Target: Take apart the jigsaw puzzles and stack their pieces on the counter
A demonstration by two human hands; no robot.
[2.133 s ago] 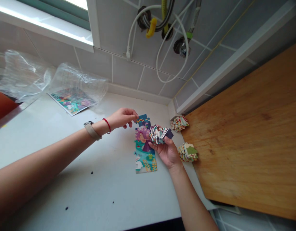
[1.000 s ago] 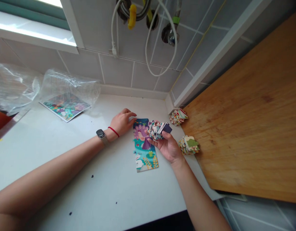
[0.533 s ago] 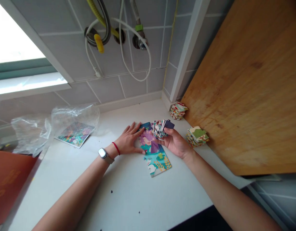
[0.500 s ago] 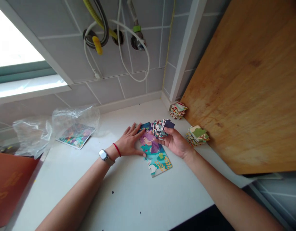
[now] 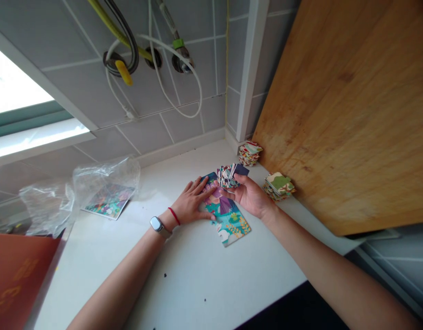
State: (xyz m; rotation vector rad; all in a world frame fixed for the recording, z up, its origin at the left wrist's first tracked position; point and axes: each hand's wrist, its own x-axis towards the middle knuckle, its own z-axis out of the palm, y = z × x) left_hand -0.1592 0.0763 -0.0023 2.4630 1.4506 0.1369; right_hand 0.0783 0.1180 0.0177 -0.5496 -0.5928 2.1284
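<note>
On the white countertop lies a partly joined jigsaw puzzle (image 5: 234,224), a strip in purple, teal and yellow with a white animal near its lower end. My left hand (image 5: 191,201) rests on its left edge, fingers spread, thumb touching the puzzle lower down. A thick stack of puzzle pieces (image 5: 227,176) is gripped in my right hand (image 5: 251,197), held over the puzzle's upper right side, thumb on a dark piece. The fingers of my right hand partly hide the middle of the puzzle.
Two piles of puzzle pieces, the rear pile (image 5: 250,152) and the nearer pile (image 5: 279,185), stand by a wooden board (image 5: 349,114). A colourful picture card (image 5: 110,201) lies beside a clear plastic bag (image 5: 108,174). An orange box (image 5: 19,275) is at left.
The view has shifted slightly. My left hand has slid a little inward over the puzzle's left edge, while my right hand still holds the stack in much the same place.
</note>
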